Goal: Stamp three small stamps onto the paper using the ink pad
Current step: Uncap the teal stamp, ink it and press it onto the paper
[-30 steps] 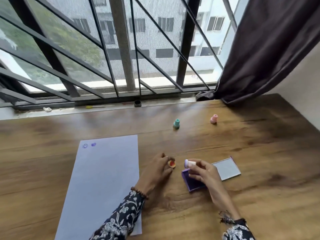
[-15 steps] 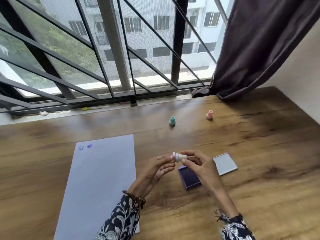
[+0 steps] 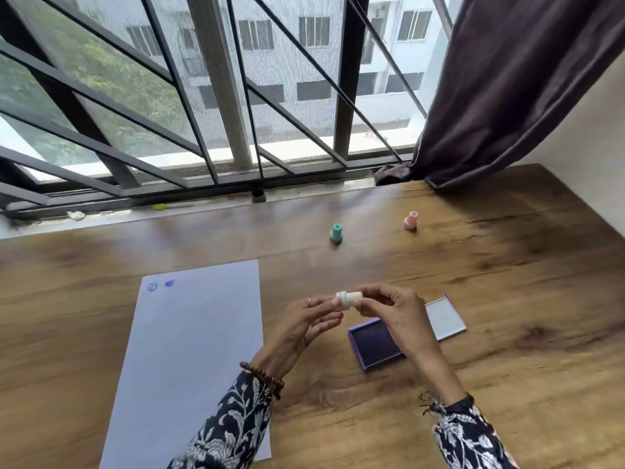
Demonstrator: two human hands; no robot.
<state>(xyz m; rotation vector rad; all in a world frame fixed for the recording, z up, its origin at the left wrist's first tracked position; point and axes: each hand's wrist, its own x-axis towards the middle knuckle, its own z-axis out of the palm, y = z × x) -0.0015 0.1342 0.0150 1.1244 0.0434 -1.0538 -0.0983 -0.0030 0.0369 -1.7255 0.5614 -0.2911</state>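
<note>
While the right hand (image 3: pixel 395 313) pinches the small white cylindrical stamp (image 3: pixel 350 298) sideways, left hand (image 3: pixel 301 328) fingertips loosely touching its face, it should be turned face-down and pressed squarely onto the open purple ink pad (image 3: pixel 373 343) below.

On the table (image 3: pixel 507 384), the paper (image 3: pixel 189 350) lies left of centre, with two stamp marks (image 3: pixel 161 285) in its upper left corner. The ink pad (image 3: pixel 373 343) sits right of the paper, its lid (image 3: pixel 446 316) just beside it, further right. Two stamps (image 3: pixel 336 233) stand well apart above, toward the window (image 3: pixel 236 96).
</note>
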